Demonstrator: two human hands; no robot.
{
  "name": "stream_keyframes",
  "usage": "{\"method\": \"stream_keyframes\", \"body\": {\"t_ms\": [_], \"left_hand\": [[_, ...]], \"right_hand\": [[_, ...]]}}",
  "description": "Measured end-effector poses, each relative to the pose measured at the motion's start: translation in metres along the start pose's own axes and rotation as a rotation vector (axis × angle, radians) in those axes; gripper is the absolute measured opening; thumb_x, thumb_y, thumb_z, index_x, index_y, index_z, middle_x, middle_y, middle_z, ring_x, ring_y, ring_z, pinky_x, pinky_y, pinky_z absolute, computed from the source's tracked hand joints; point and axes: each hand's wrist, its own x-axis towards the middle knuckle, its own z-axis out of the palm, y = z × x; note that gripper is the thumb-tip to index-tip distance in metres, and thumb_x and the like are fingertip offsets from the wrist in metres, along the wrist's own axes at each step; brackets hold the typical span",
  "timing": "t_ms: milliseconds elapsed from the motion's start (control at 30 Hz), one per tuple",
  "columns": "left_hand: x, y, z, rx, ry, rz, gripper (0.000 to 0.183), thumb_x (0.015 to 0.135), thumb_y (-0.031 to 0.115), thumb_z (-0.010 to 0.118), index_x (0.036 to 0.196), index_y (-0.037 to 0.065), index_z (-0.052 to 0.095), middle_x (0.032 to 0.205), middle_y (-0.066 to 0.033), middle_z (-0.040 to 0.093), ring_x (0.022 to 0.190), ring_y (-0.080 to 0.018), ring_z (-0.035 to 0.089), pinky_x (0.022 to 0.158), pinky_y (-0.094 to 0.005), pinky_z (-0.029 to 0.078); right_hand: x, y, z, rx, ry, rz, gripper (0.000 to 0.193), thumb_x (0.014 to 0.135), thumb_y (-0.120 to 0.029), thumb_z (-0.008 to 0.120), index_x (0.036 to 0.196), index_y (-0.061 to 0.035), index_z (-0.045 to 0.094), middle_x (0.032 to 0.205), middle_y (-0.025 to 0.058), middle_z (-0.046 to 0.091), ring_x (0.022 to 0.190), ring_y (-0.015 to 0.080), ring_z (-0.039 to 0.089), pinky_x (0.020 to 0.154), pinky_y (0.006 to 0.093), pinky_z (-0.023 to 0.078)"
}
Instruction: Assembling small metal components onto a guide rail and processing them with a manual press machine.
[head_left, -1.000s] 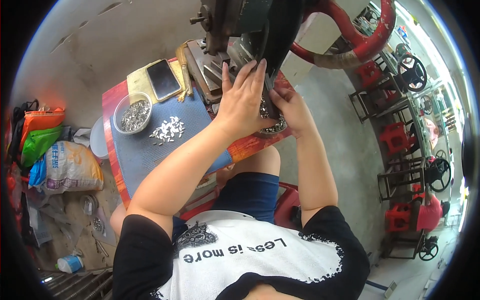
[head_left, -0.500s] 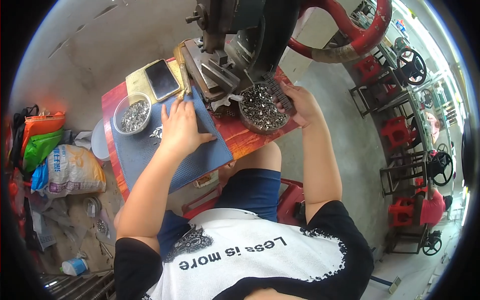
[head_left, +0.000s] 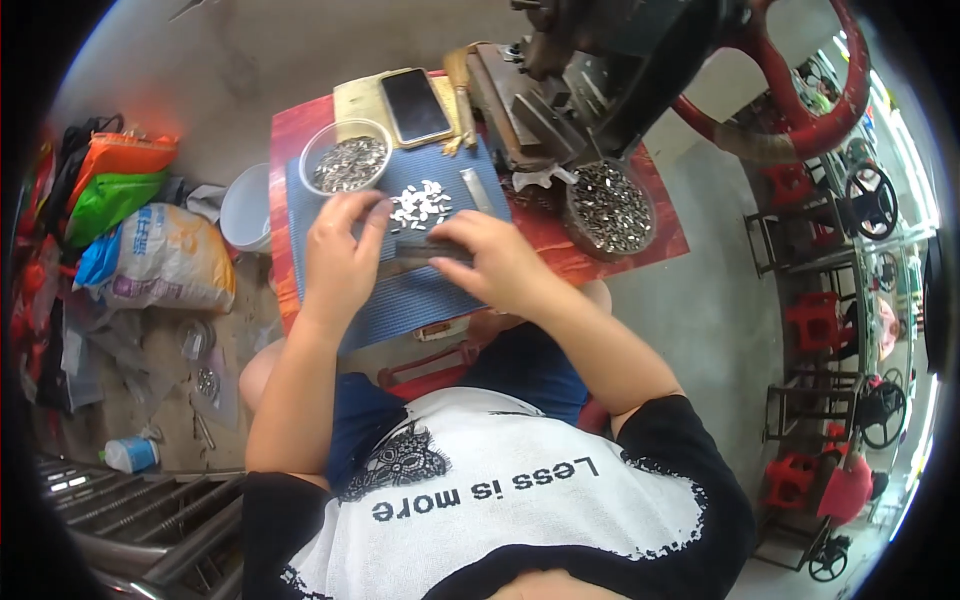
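My right hand (head_left: pixel 500 262) is closed on one end of a dark slotted metal bar (head_left: pixel 412 258), held low over a blue ribbed mat (head_left: pixel 395 318). My left hand (head_left: pixel 342 250) is at the bar's other side, thumb and fingertips drawn together; anything between them is too small to tell. Just beyond both hands lies a loose pile of small silvery-white metal pieces (head_left: pixel 420 203). A clear round tub (head_left: pixel 312 160) of small metal parts stands past my left hand. To the right, a round bowl (head_left: pixel 572 225) holds many dark, shiny metal pieces.
A hand press (head_left: pixel 560 110) with a red wheel (head_left: pixel 780 145) rises at the back right. A phone (head_left: pixel 415 105), a brush (head_left: pixel 459 85) and a flat metal strip (head_left: pixel 476 190) lie on the red table (head_left: pixel 640 235). Bags (head_left: pixel 165 255) and a white bucket (head_left: pixel 250 210) stand left.
My right hand has brought the metal bar from over the bowl leftward to the mat. My left hand has drawn back, its spread fingers now curled together. The view has shifted.
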Motion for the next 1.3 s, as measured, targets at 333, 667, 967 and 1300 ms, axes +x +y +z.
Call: {"method": "stream_keyframes", "body": {"t_ms": [333,667,967,1300], "left_hand": [[-0.045,-0.02,-0.014,0.167,-0.226,-0.016,0.029,0.075,0.015,0.081,0.099,0.002,0.071,0.1,-0.0118,0.064,0.103,-0.0317,0.058,0.091,-0.0411,0.046],[0.004,-0.014,0.014,0.12,-0.248,0.042,0.013,0.079,0.006,0.074,0.092,0.005,0.073,0.095,-0.0134,0.062,0.094,-0.0325,0.064,0.083,-0.0417,0.051],[0.014,-0.019,0.03,0.221,-0.319,0.126,0.011,0.082,0.006,0.071,0.093,0.002,0.071,0.099,-0.0146,0.063,0.1,-0.0331,0.062,0.087,-0.0428,0.051],[-0.009,-0.018,-0.011,-0.135,-0.305,-0.221,0.014,0.089,0.005,0.067,0.101,-0.002,0.066,0.092,-0.0166,0.07,0.083,-0.0236,0.068,0.077,-0.0332,0.052]], "right_hand": [[0.038,0.036,0.011,-0.255,0.215,0.024,0.013,0.083,-0.013,0.074,0.092,-0.0035,0.074,0.092,0.011,0.066,0.09,0.0298,0.064,0.08,0.0383,0.051],[0.042,0.045,0.012,-0.259,0.081,0.054,0.015,0.08,-0.009,0.075,0.093,-0.003,0.071,0.096,0.0113,0.065,0.089,0.0276,0.064,0.081,0.0371,0.051],[0.0,0.026,-0.017,-0.041,-0.183,-0.021,0.014,0.081,-0.007,0.073,0.093,-0.0006,0.068,0.099,0.009,0.065,0.093,0.0245,0.064,0.084,0.0332,0.051],[0.012,0.021,-0.009,-0.061,0.02,0.158,0.013,0.083,-0.01,0.075,0.092,-0.0016,0.074,0.088,0.0126,0.069,0.085,0.0277,0.068,0.077,0.0355,0.053]]}}
